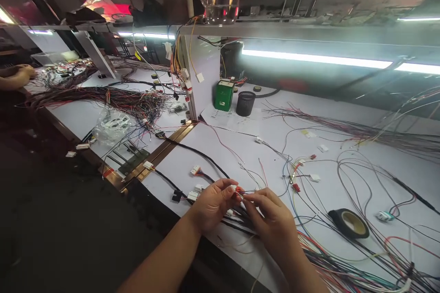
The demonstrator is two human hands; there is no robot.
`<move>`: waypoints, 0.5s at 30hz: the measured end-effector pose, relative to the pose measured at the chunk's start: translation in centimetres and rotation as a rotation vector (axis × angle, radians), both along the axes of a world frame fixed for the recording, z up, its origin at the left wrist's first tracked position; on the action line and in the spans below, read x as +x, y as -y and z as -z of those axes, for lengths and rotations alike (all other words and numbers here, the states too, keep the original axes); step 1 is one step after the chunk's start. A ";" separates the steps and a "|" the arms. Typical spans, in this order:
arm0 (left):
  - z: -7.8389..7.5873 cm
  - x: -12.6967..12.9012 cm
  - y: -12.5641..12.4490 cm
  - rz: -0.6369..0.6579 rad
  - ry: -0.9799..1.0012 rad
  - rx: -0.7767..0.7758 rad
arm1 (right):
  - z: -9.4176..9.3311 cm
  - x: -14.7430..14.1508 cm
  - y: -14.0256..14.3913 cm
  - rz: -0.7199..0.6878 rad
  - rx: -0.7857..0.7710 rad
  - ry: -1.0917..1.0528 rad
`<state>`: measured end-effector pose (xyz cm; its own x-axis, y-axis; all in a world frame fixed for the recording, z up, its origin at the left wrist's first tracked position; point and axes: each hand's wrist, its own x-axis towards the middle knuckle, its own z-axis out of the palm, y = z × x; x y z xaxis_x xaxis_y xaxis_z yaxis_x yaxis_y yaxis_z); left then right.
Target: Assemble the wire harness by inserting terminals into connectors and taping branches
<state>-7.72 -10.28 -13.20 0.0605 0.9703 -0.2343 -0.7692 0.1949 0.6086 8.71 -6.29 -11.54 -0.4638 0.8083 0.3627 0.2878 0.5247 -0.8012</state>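
Near the front edge of the white table, my left hand (213, 205) is closed on a small orange-and-white connector (238, 189), which shows between thumb and fingers. My right hand (271, 213) meets it from the right, thumb and forefinger pinching a thin wire (244, 196) at the connector. Whether the wire's end sits inside the connector, I cannot tell. Beneath both hands pass black-sleeved cables. Left of them lie a white connector with coloured wires (195, 170) and a black connector (177, 195).
A roll of black tape (349, 223) lies at the right among many loose wires (330, 256). Behind stand a green box (224, 96) and a black mesh cup (245, 104). A wire bundle (113, 96) covers the left table, where another person's hand (24, 73) shows.
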 end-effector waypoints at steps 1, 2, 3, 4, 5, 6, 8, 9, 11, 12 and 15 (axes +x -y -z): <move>0.0 0.0 0.0 0.001 -0.003 -0.001 | -0.1 0.0 0.0 0.011 0.006 0.019; 0.0 0.0 0.0 0.003 -0.009 -0.002 | -0.1 0.0 0.1 0.023 0.005 0.038; -0.1 0.0 0.0 0.004 -0.017 -0.004 | -0.2 0.0 0.1 0.036 0.000 0.053; -0.1 0.0 0.1 0.005 -0.025 -0.004 | -0.3 0.0 0.1 0.046 -0.001 0.063; -0.1 0.0 0.1 0.005 -0.034 -0.003 | -0.3 0.0 0.1 0.052 0.004 0.067; -0.1 0.0 0.1 0.003 -0.043 0.000 | -0.3 0.0 0.2 0.052 0.011 0.069; -0.1 0.1 0.0 -0.005 -0.056 0.009 | -0.3 -0.1 0.2 0.045 0.022 0.065; -0.1 0.1 0.0 -0.010 -0.062 0.015 | -0.3 -0.1 0.2 0.041 0.024 0.064; 0.0 0.2 0.0 -0.016 -0.075 0.024 | -0.3 -0.2 0.2 0.040 0.024 0.065; 0.0 0.2 0.1 -0.018 -0.085 0.028 | -0.3 -0.2 0.2 0.042 0.023 0.064; 0.2 0.3 0.1 -0.013 -0.125 0.029 | -0.2 -0.1 0.2 0.060 0.001 0.062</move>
<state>-7.46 -10.41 -13.41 0.0195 0.9773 -0.2111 -0.6892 0.1661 0.7053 8.58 -6.46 -11.33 -0.4360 0.8350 0.3358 0.3679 0.5059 -0.7802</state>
